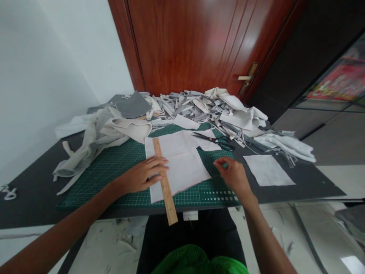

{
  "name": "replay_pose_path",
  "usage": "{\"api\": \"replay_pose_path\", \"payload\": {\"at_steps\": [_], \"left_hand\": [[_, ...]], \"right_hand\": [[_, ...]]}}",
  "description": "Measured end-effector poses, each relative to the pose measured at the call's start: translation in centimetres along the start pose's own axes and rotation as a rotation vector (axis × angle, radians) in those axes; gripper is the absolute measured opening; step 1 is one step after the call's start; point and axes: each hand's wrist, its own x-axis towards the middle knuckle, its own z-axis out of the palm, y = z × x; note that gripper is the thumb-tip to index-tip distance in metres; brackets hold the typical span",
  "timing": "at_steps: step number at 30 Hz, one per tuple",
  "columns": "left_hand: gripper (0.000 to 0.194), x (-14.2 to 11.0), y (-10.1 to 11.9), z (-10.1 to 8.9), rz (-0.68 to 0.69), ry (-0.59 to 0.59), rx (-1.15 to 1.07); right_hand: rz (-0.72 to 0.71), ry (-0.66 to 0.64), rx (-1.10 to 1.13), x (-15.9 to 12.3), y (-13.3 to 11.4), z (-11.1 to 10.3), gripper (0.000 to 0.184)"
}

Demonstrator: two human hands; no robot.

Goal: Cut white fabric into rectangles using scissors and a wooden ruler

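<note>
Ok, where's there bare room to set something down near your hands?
Bare green cutting mat shows between the grey cloth and the left hand. Dark tabletop shows right of the white cloth square. It's crowded along the back, with heaped fabric offcuts and scissors.

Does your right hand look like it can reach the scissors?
Probably yes: the right hand is close to the scissors, and only the green cutting mat lies between them, with nothing blocking the way.
</note>
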Motion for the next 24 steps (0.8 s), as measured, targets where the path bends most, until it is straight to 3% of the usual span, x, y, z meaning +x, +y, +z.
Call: {"api": "replay_pose_path", "payload": {"at_steps": [3, 6, 10, 15, 20, 24], "left_hand": [[0.031, -0.1, -0.1, -0.3, -0.002, -0.005, -0.012], [0.03, -0.8, -0.8, -0.7, 0.003, -0.008, -0.049], [0.028, -2.2, -2.4, -1.7, -0.021, -0.043, -0.094], [0.023, -2.8, -3.1, -2.1, -0.059, -0.064, -0.107], [0.02, -4.4, -3.3, -2.7, -0.151, -0.031, -0.057], [0.026, -6.8, -3.9, -4.3, -0.281, -0.028, 0.028]], "right_hand": [[0.018, -0.102, 0.012, 3.3, 3.9, -0.3, 0.01], [-0.008, -0.179, 0.005, 5.0, 6.2, -0.4, 0.01], [-0.111, -0.144, -0.108, 6.3, 7.6, -1.0, 0.026], [-0.287, 0.0, -0.285, 9.7, 9.0, -1.7, 0.029], [-0.387, -0.162, -0.391, 13.4, 11.1, -1.2, 0.027], [-0.418, -0.219, -0.44, 14.5, 12.1, -1.1, 0.038]]}}
